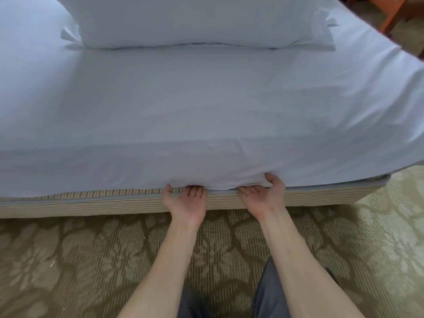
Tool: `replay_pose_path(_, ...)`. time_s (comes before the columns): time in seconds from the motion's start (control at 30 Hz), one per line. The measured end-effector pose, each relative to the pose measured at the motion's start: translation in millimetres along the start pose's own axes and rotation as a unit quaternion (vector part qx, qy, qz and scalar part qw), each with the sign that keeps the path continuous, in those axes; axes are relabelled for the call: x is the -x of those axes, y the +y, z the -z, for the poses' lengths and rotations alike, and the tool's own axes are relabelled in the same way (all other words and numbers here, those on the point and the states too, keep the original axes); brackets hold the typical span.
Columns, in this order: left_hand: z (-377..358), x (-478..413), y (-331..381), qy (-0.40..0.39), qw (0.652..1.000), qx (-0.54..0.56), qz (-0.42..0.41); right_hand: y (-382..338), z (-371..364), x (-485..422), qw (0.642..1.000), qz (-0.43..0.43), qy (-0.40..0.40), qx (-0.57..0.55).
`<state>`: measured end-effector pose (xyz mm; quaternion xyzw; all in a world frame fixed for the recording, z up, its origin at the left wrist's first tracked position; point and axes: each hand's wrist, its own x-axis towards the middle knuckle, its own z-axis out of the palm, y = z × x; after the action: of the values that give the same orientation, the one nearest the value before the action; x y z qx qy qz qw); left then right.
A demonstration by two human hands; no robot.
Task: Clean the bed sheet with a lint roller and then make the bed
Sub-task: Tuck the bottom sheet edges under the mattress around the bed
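Near 6 o'clock, both hands lie palm up at the near edge of the bed (pixel 91 204). The left hand (pixel 186 201) slides straight fingers under the bed sheet (pixel 206 106), and the right hand (pixel 262 194) pinches its bunched hem (thumb against the fold). A pillow (pixel 195 19) lies at 12 o'clock.

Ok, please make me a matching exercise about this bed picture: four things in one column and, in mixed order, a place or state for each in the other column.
Things:
1. pillow
2. carpet
3. base
4. left hand

Places or states:
A. palm up, fingertips at the lower edge of the sheet
B. striped, just below the sheet
C. lies on the sheet, at the far side
D. flower pattern, green-brown

Pairs: 1-C, 2-D, 3-B, 4-A
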<state>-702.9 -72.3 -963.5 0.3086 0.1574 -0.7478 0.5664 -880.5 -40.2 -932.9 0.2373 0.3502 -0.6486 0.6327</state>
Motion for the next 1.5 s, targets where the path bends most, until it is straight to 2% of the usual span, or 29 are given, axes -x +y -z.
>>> replay_pose_path(0.23, -6, -4, -4, 0.052, 0.999, -0.008, 0.005, 12, 3, -10, 0.997, 0.045, -0.040, -0.044)
replay_pose_path(0.4, -12, -21, -4, 0.047, 0.997, 0.055, 0.000, 14, 9, -18, 0.996, 0.065, -0.034, -0.047)
replay_pose_path(0.63, -1, -15, -12, 0.026, 0.998, 0.052, -0.013, 5, 17, -28, 0.998, 0.061, -0.028, 0.000)
replay_pose_path(0.73, -6, -9, -24, 0.067, 0.997, 0.035, -0.031, 4, 8, -21, 0.998, 0.053, -0.024, 0.018)
replay_pose_path(0.8, -10, -7, -36, 0.098, 0.995, 0.013, -0.012, 1, 5, -15, 0.999, 0.042, -0.028, 0.021)
replay_pose_path(0.9, -14, -5, -53, 0.079, 0.996, 0.012, 0.030, -5, 10, -14, 0.999, 0.045, -0.021, 0.005)
replay_pose_path(1.03, -22, -9, -61, 0.045, 0.997, 0.053, 0.028, -7, 14, -23, 0.994, 0.056, -0.067, -0.066)
replay_pose_path(1.2, -25, -19, -65, 0.027, 0.997, 0.075, 0.016, -7, 16, -34, 0.990, 0.059, -0.089, -0.089)
replay_pose_path(1.3, -15, -20, -65, 0.000, 0.999, 0.044, 0.029, -15, 19, -39, 0.996, 0.055, -0.059, -0.035)
replay_pose_path(1.37, -10, -24, -60, 0.013, 0.999, 0.012, 0.031, -21, 18, -39, 0.997, 0.059, -0.028, 0.050)
replay_pose_path(1.5, -8, -22, -48, 0.036, 0.993, -0.099, 0.043, -29, 16, -39, 0.960, 0.083, 0.036, 0.265)
